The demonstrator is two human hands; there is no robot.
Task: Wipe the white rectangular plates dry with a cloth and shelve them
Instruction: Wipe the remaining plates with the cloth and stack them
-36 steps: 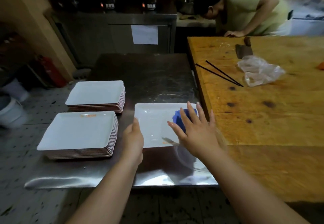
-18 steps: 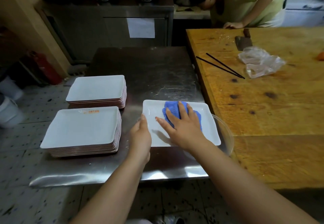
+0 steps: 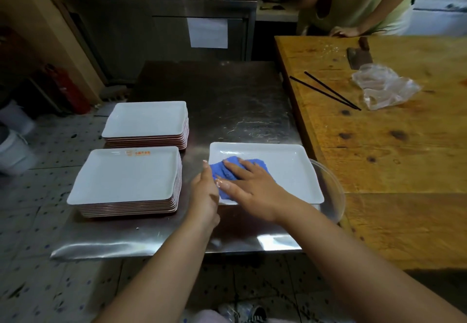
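A single white rectangular plate (image 3: 285,168) lies on the steel table (image 3: 227,100), partly over a clear bowl (image 3: 333,196). On the plate's left part sits a blue cloth (image 3: 227,168). My right hand (image 3: 250,186) presses flat on the cloth with straight fingers. My left hand (image 3: 204,193) rests against the plate's left edge, steadying it; its fingers are hidden from view. Two stacks of white plates stand to the left: a near stack (image 3: 126,178) and a far stack (image 3: 149,123).
A wooden table (image 3: 391,145) adjoins on the right, bearing black chopsticks (image 3: 326,92), a crumpled plastic bag (image 3: 384,90) and a cleaver (image 3: 358,54). Another person (image 3: 358,1) leans over its far end. A steel cabinet (image 3: 177,27) stands behind.
My right hand has slid the blue cloth leftward across the plate, from its right side to its left part. The left hand has stayed at the plate's left edge.
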